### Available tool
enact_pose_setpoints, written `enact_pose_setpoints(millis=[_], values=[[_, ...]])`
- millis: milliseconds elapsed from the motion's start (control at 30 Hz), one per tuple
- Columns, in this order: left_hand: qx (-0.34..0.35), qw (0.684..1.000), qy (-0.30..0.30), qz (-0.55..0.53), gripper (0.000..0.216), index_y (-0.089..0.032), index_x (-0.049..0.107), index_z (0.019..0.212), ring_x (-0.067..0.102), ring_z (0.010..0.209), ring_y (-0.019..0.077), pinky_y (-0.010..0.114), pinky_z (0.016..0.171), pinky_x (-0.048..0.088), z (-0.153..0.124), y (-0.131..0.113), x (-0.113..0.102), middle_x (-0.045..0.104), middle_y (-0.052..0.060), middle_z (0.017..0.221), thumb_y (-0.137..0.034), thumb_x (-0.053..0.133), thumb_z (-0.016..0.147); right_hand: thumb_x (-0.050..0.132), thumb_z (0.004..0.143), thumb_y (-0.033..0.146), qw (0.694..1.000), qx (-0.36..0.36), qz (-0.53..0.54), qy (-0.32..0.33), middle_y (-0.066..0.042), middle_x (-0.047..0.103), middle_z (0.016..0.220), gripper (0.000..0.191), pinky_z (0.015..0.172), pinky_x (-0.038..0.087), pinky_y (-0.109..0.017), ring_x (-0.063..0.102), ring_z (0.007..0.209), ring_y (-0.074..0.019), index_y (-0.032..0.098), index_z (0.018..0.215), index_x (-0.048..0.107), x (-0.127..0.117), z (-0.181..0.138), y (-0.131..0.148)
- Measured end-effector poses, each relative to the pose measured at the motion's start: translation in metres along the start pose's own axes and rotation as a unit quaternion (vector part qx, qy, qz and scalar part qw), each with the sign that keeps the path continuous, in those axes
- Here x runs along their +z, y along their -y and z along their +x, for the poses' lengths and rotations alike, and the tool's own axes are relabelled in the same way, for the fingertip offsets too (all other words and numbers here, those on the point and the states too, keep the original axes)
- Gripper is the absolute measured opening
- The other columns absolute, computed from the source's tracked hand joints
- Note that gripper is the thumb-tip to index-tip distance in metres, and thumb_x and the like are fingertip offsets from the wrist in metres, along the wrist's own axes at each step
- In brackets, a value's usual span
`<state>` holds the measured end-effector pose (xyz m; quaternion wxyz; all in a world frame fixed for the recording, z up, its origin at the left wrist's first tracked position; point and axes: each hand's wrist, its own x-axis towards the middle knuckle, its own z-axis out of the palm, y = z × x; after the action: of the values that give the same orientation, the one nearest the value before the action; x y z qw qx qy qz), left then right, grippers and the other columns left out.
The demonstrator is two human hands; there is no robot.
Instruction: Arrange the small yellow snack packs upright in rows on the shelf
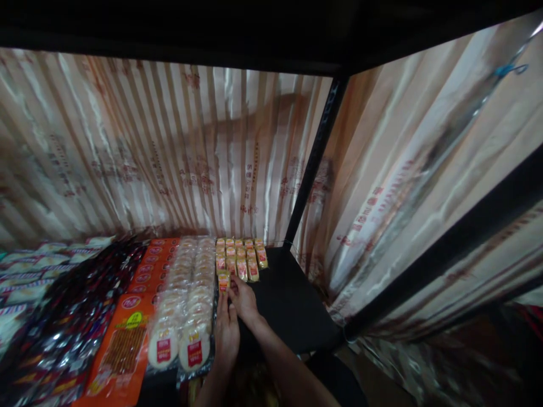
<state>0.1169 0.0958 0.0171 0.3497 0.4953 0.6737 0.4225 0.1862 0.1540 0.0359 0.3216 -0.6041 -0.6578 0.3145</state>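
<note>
A small yellow packet with a red label [224,282], perhaps a wrapped snack, lies at the front of several rows of like packets [241,269]. My right hand [244,301] pinches its right edge between thumb and fingers. From below, my left hand [228,330] has its fingertips closed at the packet's lower end. Just left of my hands run two columns of clear-wrapped round pale cakes [194,351] with red labels.
Farther left lie orange bags of brown sticks [125,347], dark shiny packets [63,333] and white packets [25,280]. Bare black shelf [292,299] extends to the right. A black post [314,164] rises at the back corner; printed sheeting [237,152] hangs behind, and a dark shelf [254,34] crosses overhead.
</note>
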Motion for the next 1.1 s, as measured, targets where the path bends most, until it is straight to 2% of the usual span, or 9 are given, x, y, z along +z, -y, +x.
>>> enact_pose_setpoints(millis=[167, 333, 500, 633, 767, 900, 1100], values=[[0.002, 1.0, -0.018, 0.0, 0.051, -0.008, 0.04, 0.129, 0.031, 0.131, 0.0177, 0.033, 0.111, 0.019, 0.021, -0.002, -0.002, 0.037, 0.012, 0.141, -0.028, 0.027, 0.085, 0.052, 0.077, 0.019, 0.997, 0.028, -0.068, -0.011, -0.002, 0.066, 0.099, 0.032, 0.073, 0.044, -0.023, 0.062, 0.085, -0.0151, 0.023, 0.11, 0.052, 0.005, 0.013, 0.008], [-0.007, 1.0, -0.018, -0.005, 0.05, -0.009, 0.042, 0.128, 0.032, 0.131, 0.0185, 0.034, 0.112, 0.018, 0.031, -0.004, 0.001, 0.039, 0.012, 0.14, -0.029, 0.026, 0.085, 0.048, 0.078, 0.019, 0.995, 0.046, -0.074, -0.043, -0.001, 0.065, 0.089, 0.019, 0.067, 0.043, -0.023, 0.062, 0.077, -0.0147, 0.022, 0.097, 0.051, 0.009, 0.016, 0.009], [-0.013, 1.0, -0.024, -0.013, 0.05, -0.011, 0.045, 0.125, 0.032, 0.131, 0.0182, 0.033, 0.112, 0.017, 0.037, 0.0, 0.005, 0.04, 0.012, 0.139, -0.033, 0.024, 0.086, 0.046, 0.077, 0.015, 0.996, 0.023, -0.06, -0.064, -0.001, 0.061, 0.091, 0.014, 0.07, 0.044, -0.024, 0.059, 0.078, -0.0141, 0.023, 0.087, 0.052, 0.016, 0.019, 0.004], [0.005, 0.999, -0.03, -0.013, 0.05, -0.007, 0.049, 0.121, 0.032, 0.131, 0.0222, 0.036, 0.112, 0.018, 0.038, 0.007, 0.008, 0.04, 0.017, 0.138, -0.031, 0.025, 0.085, 0.044, 0.076, 0.016, 0.993, 0.006, -0.089, -0.074, -0.006, 0.057, 0.098, 0.015, 0.074, 0.044, -0.026, 0.056, 0.089, -0.0175, 0.022, 0.087, 0.053, 0.017, 0.017, 0.003], [0.038, 0.998, -0.045, -0.008, 0.051, -0.007, 0.045, 0.125, 0.03, 0.132, 0.0205, 0.037, 0.112, 0.017, 0.039, 0.012, 0.012, 0.037, 0.015, 0.14, -0.032, 0.025, 0.085, 0.039, 0.079, 0.016, 0.996, 0.005, -0.076, -0.045, -0.006, 0.058, 0.094, 0.017, 0.075, 0.045, -0.026, 0.057, 0.084, -0.0165, 0.021, 0.09, 0.052, 0.021, 0.013, 0.0], [0.011, 0.999, -0.038, -0.019, 0.056, -0.007, 0.042, 0.128, 0.027, 0.133, 0.0172, 0.03, 0.111, 0.016, 0.04, 0.01, 0.014, 0.037, 0.014, 0.141, -0.037, 0.021, 0.085, 0.039, 0.079, 0.014, 0.998, -0.013, -0.05, -0.023, -0.006, 0.057, 0.096, 0.021, 0.078, 0.045, -0.025, 0.056, 0.087, -0.0154, 0.021, 0.092, 0.054, 0.026, 0.013, -0.007], [0.015, 0.998, -0.026, -0.053, 0.053, -0.006, 0.047, 0.123, 0.029, 0.132, 0.0213, 0.033, 0.111, 0.016, 0.034, 0.0, 0.006, 0.039, 0.017, 0.139, -0.037, 0.029, 0.084, 0.04, 0.078, 0.014, 0.998, -0.044, -0.039, -0.014, -0.008, 0.054, 0.103, 0.026, 0.079, 0.045, -0.026, 0.053, 0.088, -0.0159, 0.018, 0.097, 0.057, 0.024, 0.003, -0.009]])
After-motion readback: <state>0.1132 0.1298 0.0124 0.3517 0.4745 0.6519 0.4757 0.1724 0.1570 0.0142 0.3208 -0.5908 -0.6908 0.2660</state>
